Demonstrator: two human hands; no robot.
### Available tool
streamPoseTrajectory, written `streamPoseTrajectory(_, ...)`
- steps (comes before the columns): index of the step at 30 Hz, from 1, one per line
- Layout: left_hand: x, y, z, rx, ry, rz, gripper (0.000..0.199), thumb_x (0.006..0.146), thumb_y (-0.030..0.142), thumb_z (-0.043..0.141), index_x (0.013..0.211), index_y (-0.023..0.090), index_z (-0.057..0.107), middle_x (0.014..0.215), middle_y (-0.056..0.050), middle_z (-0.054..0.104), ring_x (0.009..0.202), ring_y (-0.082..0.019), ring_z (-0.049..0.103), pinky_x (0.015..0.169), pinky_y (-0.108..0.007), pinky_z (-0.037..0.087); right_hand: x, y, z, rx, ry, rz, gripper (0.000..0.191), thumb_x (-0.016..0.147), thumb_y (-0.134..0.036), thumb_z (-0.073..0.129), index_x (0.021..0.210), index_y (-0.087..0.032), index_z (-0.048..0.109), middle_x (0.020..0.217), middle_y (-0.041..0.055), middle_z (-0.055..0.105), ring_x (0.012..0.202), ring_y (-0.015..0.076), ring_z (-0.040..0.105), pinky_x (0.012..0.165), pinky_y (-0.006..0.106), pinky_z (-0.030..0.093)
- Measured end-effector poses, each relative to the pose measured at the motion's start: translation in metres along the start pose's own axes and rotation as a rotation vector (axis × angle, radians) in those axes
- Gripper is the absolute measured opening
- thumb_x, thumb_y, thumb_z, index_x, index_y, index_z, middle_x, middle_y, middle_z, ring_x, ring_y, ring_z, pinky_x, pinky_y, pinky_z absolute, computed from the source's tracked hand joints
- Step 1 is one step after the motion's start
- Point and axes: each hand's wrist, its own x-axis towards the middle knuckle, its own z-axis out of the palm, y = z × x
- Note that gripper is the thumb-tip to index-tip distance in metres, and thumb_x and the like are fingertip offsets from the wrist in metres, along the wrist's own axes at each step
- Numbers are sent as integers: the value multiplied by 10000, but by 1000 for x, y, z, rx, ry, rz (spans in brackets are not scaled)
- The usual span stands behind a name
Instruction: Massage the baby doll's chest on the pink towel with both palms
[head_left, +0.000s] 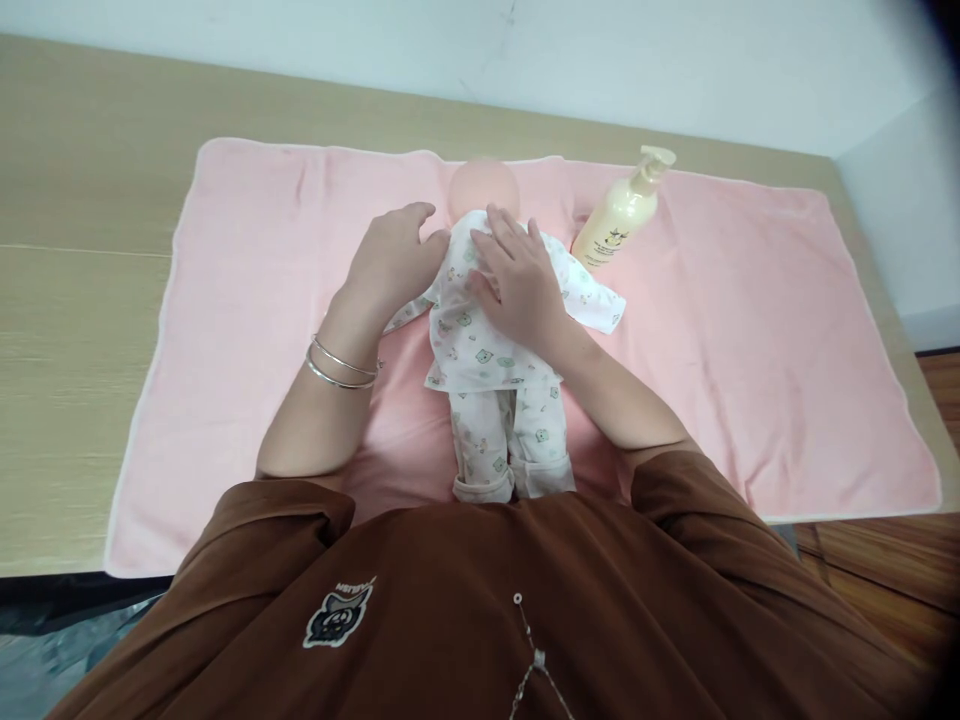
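Observation:
A baby doll (484,187) lies with its smooth, bald head away from me. It wears a white printed top (480,352) and matching trousers (480,440) with turned-up cuffs. My right hand (521,285) rests flat on the upper part of the top, fingers spread. Beside the doll's shoulder on the left is my left hand (397,255), its thumb and forefinger apart and the thumb tip close to the cloth. The other left fingers are partly hidden behind the hand. Two silver bangles (341,365) circle my left wrist.
A pale yellow pump bottle (619,215) leans or lies just right of the doll's shoulder. Beneath everything spreads a pink blanket (750,330) with white edging, on a wooden table (82,300). A white wall (637,70) rises behind the table.

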Motion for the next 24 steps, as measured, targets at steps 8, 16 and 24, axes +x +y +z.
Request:
streamPoseTrajectory(8, -2, 0, 2, -19, -19, 27, 511, 1029, 365, 508, 1513, 246, 622, 1581, -64, 652, 1522, -333, 570, 1301, -545, 486, 6, 13, 10, 2, -38, -74, 505, 1065, -255, 416, 1541, -276, 584, 1729, 40, 465, 1688, 274, 319, 1427, 648, 162)
streamPoseTrajectory(16, -6, 5, -6, -17, -27, -6, 516, 1045, 321, 510, 1527, 163, 609, 1583, -101, 647, 1479, -323, 609, 1301, -501, 491, 9, 21, 7, -89, -12, -133, 548, 1045, -295, 511, 1579, -177, 549, 1774, 82, 382, 1700, 283, 288, 1426, 589, 219)
streamPoseTrajectory(24, -5, 1, -10, -59, -7, -31, 537, 1014, 354, 496, 1526, 231, 605, 1614, -20, 620, 1515, -305, 563, 1322, -522, 460, 9, 41, -40, -68, 207, -123, 427, 1068, -267, 444, 1438, -207, 649, 1725, 91, 463, 1671, 225, 356, 1414, 515, 299)
